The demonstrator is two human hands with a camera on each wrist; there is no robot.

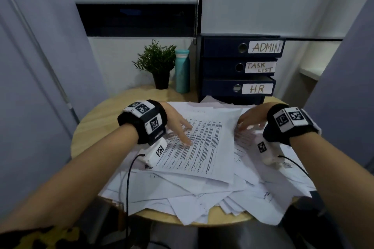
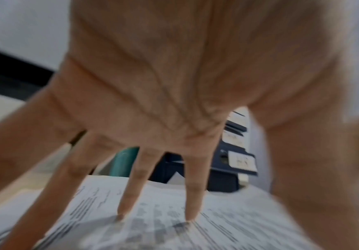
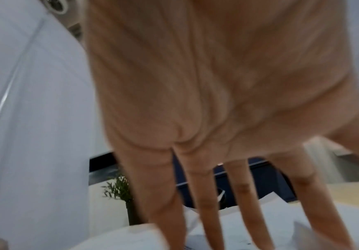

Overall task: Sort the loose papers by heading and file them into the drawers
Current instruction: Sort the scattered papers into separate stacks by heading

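Observation:
A messy heap of loose papers (image 1: 202,192) covers the round wooden table (image 1: 95,119). On top lies a printed sheet (image 1: 204,145) dense with text. My left hand (image 1: 178,127) rests on it with straight, spread fingers (image 2: 129,194), tips pressing the print. My right hand (image 1: 251,120) lies flat at that sheet's right edge, its straight fingers (image 3: 247,203) touching the papers (image 3: 281,225) below. Behind the heap stands a dark blue drawer unit (image 1: 222,70) with drawers labelled ADMIN (image 1: 266,47), TASK LIST (image 1: 260,66) and HR (image 1: 257,88), all pushed in.
A small potted plant (image 1: 157,62) and a teal bottle (image 1: 182,70) stand at the back of the table, left of the drawers. Grey partitions (image 1: 30,87) close in on both sides. Papers overhang the table's front edge. Cables run from both wrist cameras.

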